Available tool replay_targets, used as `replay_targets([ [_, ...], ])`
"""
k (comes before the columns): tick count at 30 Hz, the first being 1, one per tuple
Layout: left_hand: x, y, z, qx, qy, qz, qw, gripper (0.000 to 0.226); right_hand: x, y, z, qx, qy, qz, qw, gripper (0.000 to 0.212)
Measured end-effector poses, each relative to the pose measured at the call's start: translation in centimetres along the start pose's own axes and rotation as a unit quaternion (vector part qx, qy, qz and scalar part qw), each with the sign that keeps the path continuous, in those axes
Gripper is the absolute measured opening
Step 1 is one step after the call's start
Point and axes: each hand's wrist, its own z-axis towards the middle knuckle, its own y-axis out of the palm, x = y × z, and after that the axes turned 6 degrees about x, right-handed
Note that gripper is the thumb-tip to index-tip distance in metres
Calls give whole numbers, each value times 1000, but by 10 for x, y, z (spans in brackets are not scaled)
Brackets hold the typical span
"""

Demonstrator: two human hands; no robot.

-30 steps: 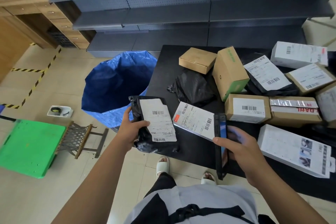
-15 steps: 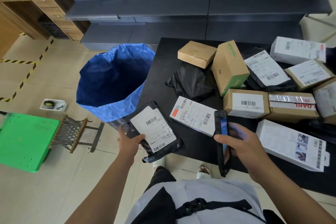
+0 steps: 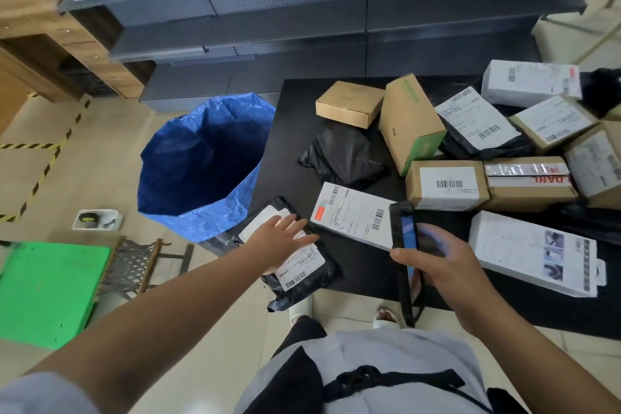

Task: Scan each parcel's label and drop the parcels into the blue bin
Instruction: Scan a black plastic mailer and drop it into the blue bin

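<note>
Parcel in black poly mailer [image 3: 304, 274] lies long axis eleven-to-five under your flat, released left hand [image 3: 280, 240]; your right hand [image 3: 437, 265] grips one scanner [image 3: 403, 252]; one blue bin [image 3: 201, 165] at ten o'clock.

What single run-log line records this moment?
left hand: flat, open on black bagged parcel at table edge | right hand: holds scanner | blue bin: parcel not in

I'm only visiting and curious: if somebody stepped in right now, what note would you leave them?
Left hand: open, flat on the black bag parcel lying at the table's near-left corner.
Right hand: holds the scanner.
Blue bin: on the floor, left of the table; no parcel shows inside.
Left: scan and drop this bag, then the white parcel and the boxes behind.
</note>
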Motion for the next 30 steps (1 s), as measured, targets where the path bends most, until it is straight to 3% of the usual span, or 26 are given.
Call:
replay_targets([
  [7, -1, 16, -1, -18, 17, 52, 998, 101, 2, -9, -11, 14, 13, 23, 1000, 54],
  [10, -3, 26, -5, -7, -2, 45, 999, 114, 1, -8, -11, 10, 6, 19, 1000, 53],
  [13, -8, 40, -13, 3, -97, -20, 995, 125, 0, -6, -7, -2, 4, 18, 1000, 46],
  [15, -12, 45, -22, 21, -198, -105, 974, 129, -3, -2, -4, -12, 4, 10, 1000, 44],
  [18, -20, 52, -36, 15, -344, -276, 897, 136, -3, 3, 2, -20, 6, -16, 1000, 59],
  [22, -22, 61, -45, 32, -478, -537, 695, 149, -3, 10, 11, -48, 17, -33, 998, 64],
  [26, -20, 66, -27, 67, -570, -622, 533, 147, -8, 15, 13, -75, 16, -46, 996, 47],
  [28, -19, 62, -14, 55, -591, -626, 506, 147, -10, 17, 12, -84, 13, -55, 995, 46],
  [30, -16, 56, 0, 52, -586, -611, 529, 139, -14, 19, 10, -86, 10, -62, 994, 55],
])
